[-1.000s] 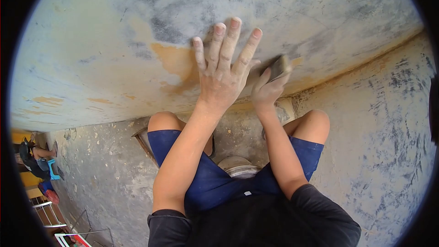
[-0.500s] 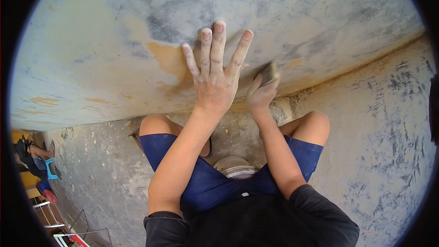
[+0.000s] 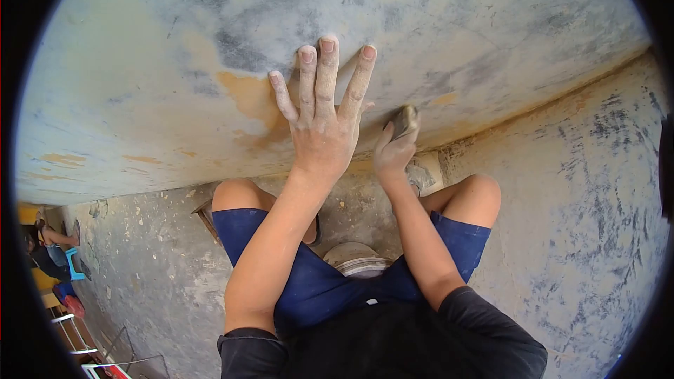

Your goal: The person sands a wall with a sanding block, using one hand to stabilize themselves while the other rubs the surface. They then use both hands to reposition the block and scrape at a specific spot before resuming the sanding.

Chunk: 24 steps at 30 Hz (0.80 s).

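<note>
My left hand [image 3: 323, 130] lies against the plastered wall [image 3: 477, 21], its dusty fingers spread and pointing up. It covers part of a tan, worn patch [image 3: 242, 91]. Lower and to the right, my right hand [image 3: 394, 156] grips a small greyish-brown sanding block [image 3: 405, 122] by the wall's lower part. My fingers partly hide the block, and its face towards the wall is out of sight. White dust coats both hands.
I sit low over a round, pale bucket-like seat [image 3: 361, 265], knees apart. A second scuffed surface [image 3: 562, 217] meets the wall on the right. At far left are a person [image 3: 56, 238], a blue stool [image 3: 73, 264] and white metal frames [image 3: 74, 333].
My right hand and the block have shifted slightly down along the wall, and the block has turned a little. My left hand stays in place; the whole view has drifted slightly.
</note>
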Each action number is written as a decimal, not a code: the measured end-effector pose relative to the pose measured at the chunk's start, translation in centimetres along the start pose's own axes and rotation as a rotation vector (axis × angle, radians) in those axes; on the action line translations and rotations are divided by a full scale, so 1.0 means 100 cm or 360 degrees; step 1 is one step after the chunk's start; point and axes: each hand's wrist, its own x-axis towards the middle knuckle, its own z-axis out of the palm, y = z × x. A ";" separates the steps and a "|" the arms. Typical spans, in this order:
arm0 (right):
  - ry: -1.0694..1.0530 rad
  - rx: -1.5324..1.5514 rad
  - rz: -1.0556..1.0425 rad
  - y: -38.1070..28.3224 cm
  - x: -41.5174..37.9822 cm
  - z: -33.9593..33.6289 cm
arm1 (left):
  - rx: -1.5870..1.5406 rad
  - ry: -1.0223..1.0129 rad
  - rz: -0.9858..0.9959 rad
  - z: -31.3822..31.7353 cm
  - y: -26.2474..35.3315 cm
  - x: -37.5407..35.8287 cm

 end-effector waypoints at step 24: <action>0.0317 0.0204 -0.0137 -0.049 0.075 -0.010 | 0.0092 0.0012 0.0020 0.000 0.000 0.000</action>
